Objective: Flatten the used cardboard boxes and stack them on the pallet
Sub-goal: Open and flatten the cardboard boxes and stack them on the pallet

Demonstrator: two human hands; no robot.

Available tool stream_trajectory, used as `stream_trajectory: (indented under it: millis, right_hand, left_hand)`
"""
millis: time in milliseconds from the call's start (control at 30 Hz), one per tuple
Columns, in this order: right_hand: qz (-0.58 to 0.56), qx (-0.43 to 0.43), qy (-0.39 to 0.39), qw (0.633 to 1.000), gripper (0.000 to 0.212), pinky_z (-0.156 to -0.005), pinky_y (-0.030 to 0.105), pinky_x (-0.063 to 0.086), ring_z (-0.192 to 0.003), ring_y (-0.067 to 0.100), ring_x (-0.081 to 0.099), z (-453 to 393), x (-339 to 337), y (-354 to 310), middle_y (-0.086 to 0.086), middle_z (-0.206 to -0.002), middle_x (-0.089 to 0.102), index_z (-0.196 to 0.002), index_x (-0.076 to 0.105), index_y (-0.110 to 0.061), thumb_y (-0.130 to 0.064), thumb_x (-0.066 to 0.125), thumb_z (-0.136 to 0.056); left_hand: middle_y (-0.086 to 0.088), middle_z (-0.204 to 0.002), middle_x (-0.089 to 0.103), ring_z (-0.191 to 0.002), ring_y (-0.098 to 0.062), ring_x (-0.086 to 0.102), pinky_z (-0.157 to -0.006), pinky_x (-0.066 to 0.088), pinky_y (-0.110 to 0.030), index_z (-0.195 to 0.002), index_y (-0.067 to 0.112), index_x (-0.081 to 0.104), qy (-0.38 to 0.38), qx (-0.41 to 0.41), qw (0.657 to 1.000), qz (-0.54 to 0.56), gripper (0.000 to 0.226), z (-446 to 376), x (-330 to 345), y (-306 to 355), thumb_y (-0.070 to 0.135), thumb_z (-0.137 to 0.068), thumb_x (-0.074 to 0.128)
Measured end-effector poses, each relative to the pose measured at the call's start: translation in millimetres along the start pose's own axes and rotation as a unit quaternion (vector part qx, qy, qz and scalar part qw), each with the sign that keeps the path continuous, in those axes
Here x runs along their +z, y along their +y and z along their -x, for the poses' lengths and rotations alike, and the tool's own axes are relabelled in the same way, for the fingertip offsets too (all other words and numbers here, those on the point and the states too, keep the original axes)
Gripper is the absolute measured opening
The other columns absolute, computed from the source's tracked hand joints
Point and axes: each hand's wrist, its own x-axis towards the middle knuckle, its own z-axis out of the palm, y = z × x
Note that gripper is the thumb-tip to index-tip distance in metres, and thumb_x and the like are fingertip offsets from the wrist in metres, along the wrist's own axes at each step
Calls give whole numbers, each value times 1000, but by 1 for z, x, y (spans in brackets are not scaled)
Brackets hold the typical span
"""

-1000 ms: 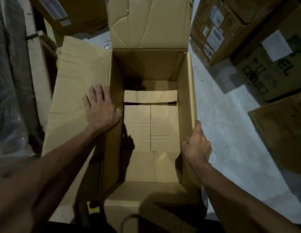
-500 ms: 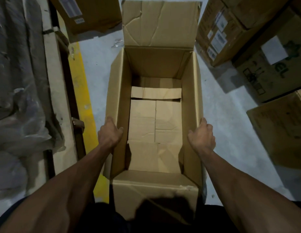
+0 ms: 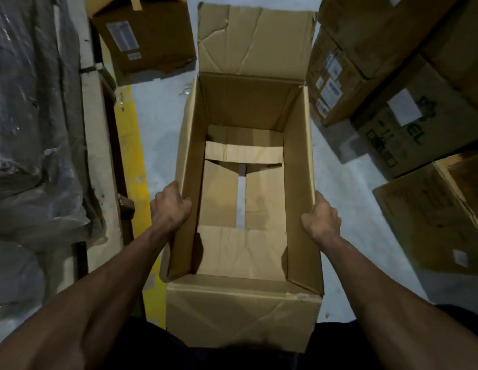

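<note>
Head view: an open cardboard box [image 3: 245,166] fills centre frame over the concrete floor [image 3: 163,124], bottom flaps parting. Left hand [image 3: 169,209] and right hand [image 3: 322,221] grip its long walls; pushing opposite corners together should collapse it flat.

The box [image 3: 245,108] is plain tan-brown, creased. The floor [image 3: 347,198] is pale grey, with a yellow stripe [image 3: 133,156] along it. The cartons [image 3: 392,84] are darker brown with white labels, one with green print. The plastic wrap [image 3: 32,129] is dull grey
</note>
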Motion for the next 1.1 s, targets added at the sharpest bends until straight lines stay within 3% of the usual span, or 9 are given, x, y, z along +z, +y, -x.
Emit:
stream_trajectory:
  millis: [267, 467, 667, 767, 833, 900, 967, 1033, 1100]
  right_hand:
    - [-37, -43, 50, 997, 40, -87, 44, 54, -102, 32, 63, 50, -70, -24, 10, -115, 65, -133, 52, -21, -14, 63, -95]
    - [-78, -40, 75, 993, 37, -94, 53, 53, -104, 32, 63, 91, -96, -22, 9, -112, 64, -130, 54, -22, -11, 61, -96]
    - [-118, -28, 90, 989, 38, -97, 53, 51, -107, 34, 62, 116, -102, -14, 7, -108, 63, -130, 56, -23, -8, 59, -95]
    - [-124, -33, 98, 987, 38, -97, 50, 51, -107, 33, 61, 119, -109, -14, 3, -103, 58, -130, 56, -23, -7, 57, -96]
    - [-134, -40, 99, 985, 39, -96, 49, 51, -105, 31, 61, 119, -113, -13, 5, -107, 60, -131, 55, -24, -7, 56, -96]
    - [-146, -44, 97, 984, 39, -96, 47, 52, -103, 28, 59, 118, -116, -15, 5, -107, 60, -131, 55, -24, -7, 56, -96]
    - [-158, -43, 92, 982, 41, -98, 49, 51, -108, 30, 59, 116, -120, -17, 2, -104, 57, -133, 55, -25, -7, 56, -96]
    - [-164, -53, 82, 982, 42, -96, 47, 50, -110, 32, 59, 113, -122, -19, 1, -105, 57, -132, 56, -26, -6, 56, -94]
    - [-157, -66, 76, 982, 47, -90, 39, 48, -111, 32, 58, 109, -123, -21, 3, -109, 61, -134, 55, -28, -5, 56, -93]
  left_hand:
    - [-15, -103, 68, -92, -39, 64, -82, 55, -42, -106, 12, 60, 48, 27, 998, 27, 25, 30, -60, 32, 22, -84, 64]
    - [-15, -106, 67, -99, -40, 62, -76, 40, -36, -108, 12, 58, 86, 39, 996, 1, 26, 60, -88, 46, 25, -87, 65]
    - [-15, -119, 58, -110, -36, 57, -90, 52, -49, -117, 11, 51, 147, 75, 986, 4, 35, 92, -93, 55, 25, -90, 68]
    - [-21, -150, 38, -138, -38, 37, -113, 36, -54, -144, 9, 39, 161, 118, 974, -105, 57, 106, -88, 71, 19, -93, 62]
    - [-16, -163, 18, -151, -35, 14, -121, 14, -51, -153, 15, 29, 134, 183, 955, -190, 64, 120, -78, 87, 26, -96, 55]
    - [-11, -161, 25, -149, -30, 18, -121, 17, -46, -151, 18, 34, 53, 279, 935, -215, 56, 134, -61, 105, 31, -98, 51]
    - [-10, -156, 34, -143, -26, 31, -116, 29, -42, -146, 18, 40, -130, 318, 923, -172, 50, 144, -35, 119, 33, -100, 51]
    - [-10, -164, 20, -150, -28, 17, -121, 22, -46, -155, 15, 29, -317, 287, 885, -186, 62, 144, -1, 124, 43, -102, 46]
    - [-8, -168, 0, -154, -30, -1, -124, 11, -49, -160, 15, 10, -379, 268, 846, -264, 74, 134, 32, 118, 54, -102, 38]
